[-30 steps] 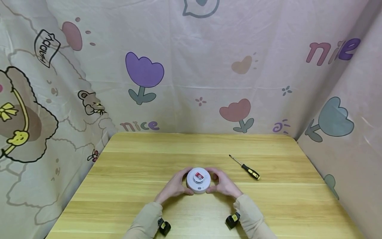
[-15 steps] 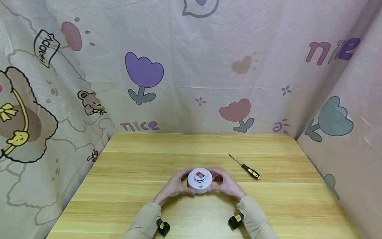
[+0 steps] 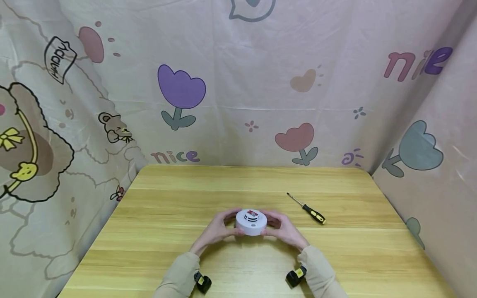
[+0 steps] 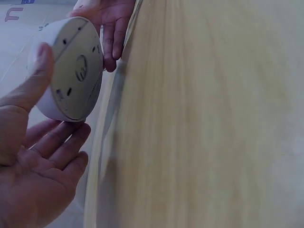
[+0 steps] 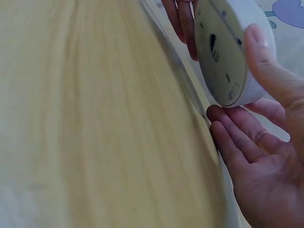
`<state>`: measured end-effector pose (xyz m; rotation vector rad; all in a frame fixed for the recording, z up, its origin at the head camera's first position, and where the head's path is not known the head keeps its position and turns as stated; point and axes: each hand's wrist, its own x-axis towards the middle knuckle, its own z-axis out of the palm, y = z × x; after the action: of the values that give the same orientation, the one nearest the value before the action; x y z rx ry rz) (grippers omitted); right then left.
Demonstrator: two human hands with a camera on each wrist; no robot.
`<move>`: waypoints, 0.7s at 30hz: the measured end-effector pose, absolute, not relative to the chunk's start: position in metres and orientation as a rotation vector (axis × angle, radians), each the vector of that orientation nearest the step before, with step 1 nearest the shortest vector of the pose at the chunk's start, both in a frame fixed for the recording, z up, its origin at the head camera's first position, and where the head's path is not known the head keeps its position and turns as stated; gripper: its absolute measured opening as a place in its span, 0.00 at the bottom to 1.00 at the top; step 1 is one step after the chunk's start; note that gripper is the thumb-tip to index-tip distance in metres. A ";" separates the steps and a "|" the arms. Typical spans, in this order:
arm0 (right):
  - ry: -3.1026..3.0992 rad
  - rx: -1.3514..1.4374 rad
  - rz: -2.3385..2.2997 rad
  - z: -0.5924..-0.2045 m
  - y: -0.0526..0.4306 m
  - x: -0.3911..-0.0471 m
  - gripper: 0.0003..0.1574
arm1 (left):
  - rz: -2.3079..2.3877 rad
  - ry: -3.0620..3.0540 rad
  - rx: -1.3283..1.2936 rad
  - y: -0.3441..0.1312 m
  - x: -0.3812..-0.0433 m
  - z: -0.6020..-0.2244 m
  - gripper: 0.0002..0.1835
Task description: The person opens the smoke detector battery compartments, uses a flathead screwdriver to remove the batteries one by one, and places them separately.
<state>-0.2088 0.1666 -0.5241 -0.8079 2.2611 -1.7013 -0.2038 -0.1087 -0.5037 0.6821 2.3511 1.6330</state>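
A round white smoke detector [image 3: 251, 222] with a red label on its raised centre is held above the table between both hands. My left hand [image 3: 220, 228] grips its left side, thumb on the near rim and fingers behind. On the opposite side my right hand [image 3: 284, 230] holds it the same way. Both wrist views show the flat underside of the smoke detector [image 4: 78, 71], with small slots and a round mark in the middle. In the right wrist view, the thumb of the right hand [image 5: 266, 161] presses the side wall of the detector [image 5: 228, 57].
A screwdriver [image 3: 314, 214] with a black and yellow handle lies on the wooden table [image 3: 179, 198], right of the hands. A printed cloth [image 3: 238, 82] hangs behind the table and along both sides. Each wrist carries a small black camera.
The smoke detector has come up a little and shifted slightly right, its top tilting away so that more of its near side shows. Both hands moved with it; the screwdriver stayed put.
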 end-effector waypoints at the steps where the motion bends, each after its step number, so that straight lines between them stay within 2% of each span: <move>1: 2.245 -0.807 -1.715 -0.524 0.167 -0.208 0.42 | 1.649 2.338 0.677 -0.109 -0.204 -0.503 0.42; 16: 2.193 -0.728 -1.839 -0.527 0.169 -0.207 0.35 | 1.806 2.199 0.664 -0.107 -0.207 -0.502 0.38; 21: 2.195 -0.726 -1.854 -0.528 0.168 -0.207 0.33 | 1.806 2.231 0.655 -0.106 -0.206 -0.503 0.33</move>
<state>-0.2069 0.1677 -0.5276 -0.7262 2.1955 -1.8542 -0.2062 -0.1064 -0.5027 0.6548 2.2308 1.8059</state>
